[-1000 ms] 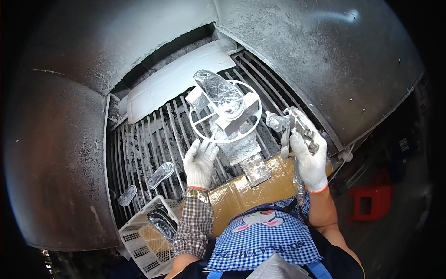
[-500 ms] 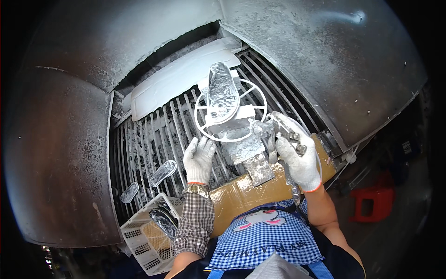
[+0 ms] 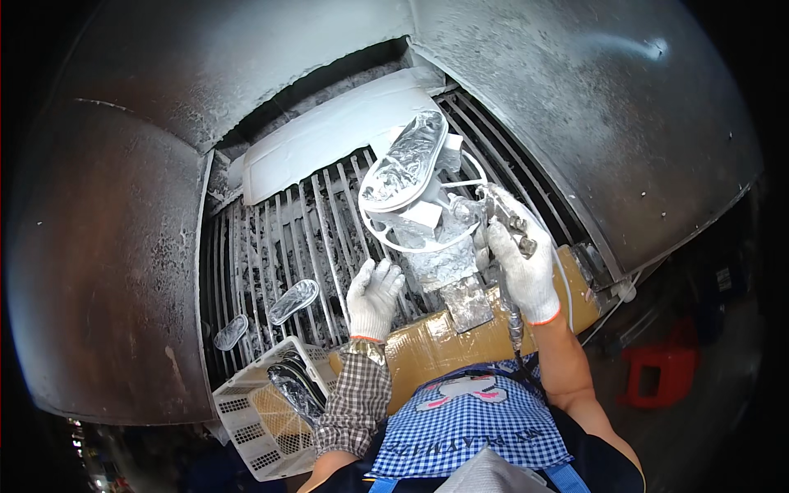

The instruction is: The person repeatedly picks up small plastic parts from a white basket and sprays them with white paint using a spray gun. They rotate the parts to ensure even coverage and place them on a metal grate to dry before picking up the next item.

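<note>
My right hand (image 3: 526,267), in a white glove, grips a grimy metal spray gun (image 3: 468,209) at the right of a white spoked wheel (image 3: 388,237). Across blocks on that wheel lies an oblong, shoe-sole-shaped piece (image 3: 407,160), its top covered in shiny, crinkled film. It slants from lower left to upper right, and the gun's front end points toward it. My left hand (image 3: 374,297), gloved too, hovers just below the wheel's near left rim, apart from it. Its fingers are slightly bent, with nothing in them. The gun's trigger is mostly hidden by my right hand.
Slatted bars (image 3: 308,246) span the booth between dark metal walls (image 3: 107,271). Two smaller film-covered oblong pieces (image 3: 293,301) lie on the bars at left. A white plastic basket (image 3: 246,411) holds dark wrapped pieces. Tape-covered cardboard (image 3: 419,353) lines the near edge; a white sheet (image 3: 329,135) lies behind.
The wheel has turned, swinging the oblong piece from near upright to a rightward slant. My left hand has come off the wheel's rim. My right hand keeps hold of the spray gun.
</note>
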`<state>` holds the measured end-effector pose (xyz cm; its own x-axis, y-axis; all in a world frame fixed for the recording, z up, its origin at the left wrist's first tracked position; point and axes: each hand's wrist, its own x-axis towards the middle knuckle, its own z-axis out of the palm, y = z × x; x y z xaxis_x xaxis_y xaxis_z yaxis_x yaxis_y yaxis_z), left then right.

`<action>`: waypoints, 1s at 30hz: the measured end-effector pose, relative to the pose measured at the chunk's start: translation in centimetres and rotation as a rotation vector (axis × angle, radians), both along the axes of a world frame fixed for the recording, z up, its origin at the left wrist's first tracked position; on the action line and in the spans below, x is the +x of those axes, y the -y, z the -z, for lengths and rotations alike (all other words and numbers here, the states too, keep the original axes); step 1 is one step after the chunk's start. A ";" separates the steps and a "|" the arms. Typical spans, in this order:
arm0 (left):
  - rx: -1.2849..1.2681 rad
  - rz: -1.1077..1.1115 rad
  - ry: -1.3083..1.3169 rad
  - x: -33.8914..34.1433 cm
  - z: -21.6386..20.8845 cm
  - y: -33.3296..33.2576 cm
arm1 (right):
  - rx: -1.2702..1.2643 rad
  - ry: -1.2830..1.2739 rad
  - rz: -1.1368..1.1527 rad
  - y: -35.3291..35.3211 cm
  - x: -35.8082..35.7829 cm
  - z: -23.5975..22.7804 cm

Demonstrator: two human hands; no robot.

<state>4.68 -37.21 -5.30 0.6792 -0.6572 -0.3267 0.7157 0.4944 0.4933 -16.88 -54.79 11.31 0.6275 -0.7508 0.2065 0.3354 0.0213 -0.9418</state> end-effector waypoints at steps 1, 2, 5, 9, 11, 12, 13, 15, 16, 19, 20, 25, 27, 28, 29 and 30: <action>-0.011 0.005 0.003 -0.1 0.0 0.0 | -0.007 0.001 0.014 0.0 0.2 0.1; -0.004 0.006 -0.012 -0.2 0.0 0.0 | -0.013 0.002 0.028 0.1 0.5 0.1; 0.008 0.014 -0.042 -0.6 -0.3 0.2 | -0.017 0.009 0.042 0.2 0.8 0.2; -0.001 0.025 -0.036 -1.0 -0.4 0.4 | 0.006 0.044 0.026 0.6 1.0 0.7; 0.000 0.033 -0.042 -1.2 -0.4 0.5 | 0.004 0.061 0.063 0.7 1.4 0.7; 0.000 0.036 -0.048 -1.2 -0.4 0.5 | 0.001 0.072 0.079 0.8 1.6 0.7; 0.001 0.040 -0.054 -1.3 -0.4 0.6 | 0.009 0.068 0.083 0.7 1.6 0.5; 0.004 0.053 -0.041 -1.4 -0.6 0.7 | 0.026 0.059 0.093 0.6 1.4 -0.1; 0.006 0.060 -0.035 -1.5 -0.8 0.8 | 0.033 0.072 0.093 0.6 1.4 0.0; 0.005 0.074 -0.028 -1.7 -0.7 1.1 | 0.040 0.091 0.109 0.7 1.3 -0.1; 0.000 0.084 -0.018 -1.8 -0.7 1.2 | 0.032 0.084 0.124 0.6 1.2 -0.3; -0.018 0.132 0.030 -2.1 -1.4 1.8 | 0.009 0.107 0.170 0.5 0.8 -0.4; -0.034 0.145 0.025 -2.3 -1.8 2.1 | 0.010 0.134 0.195 0.3 0.5 -0.5; -0.042 0.151 0.022 -2.4 -2.1 2.2 | -0.067 0.104 0.192 0.5 -0.1 -0.2; -0.047 0.154 0.029 -2.5 -2.3 2.2 | -0.046 0.112 0.222 0.2 -0.2 -0.3; -0.052 0.158 0.036 -2.7 -2.7 2.3 | -0.026 0.119 0.253 0.0 -0.3 -0.6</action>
<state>2.01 -39.51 -2.57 0.5771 -0.7719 -0.2666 0.7686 0.4030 0.4968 -17.21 -54.76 11.89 0.3909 -0.8739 0.2890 0.4357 -0.1009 -0.8944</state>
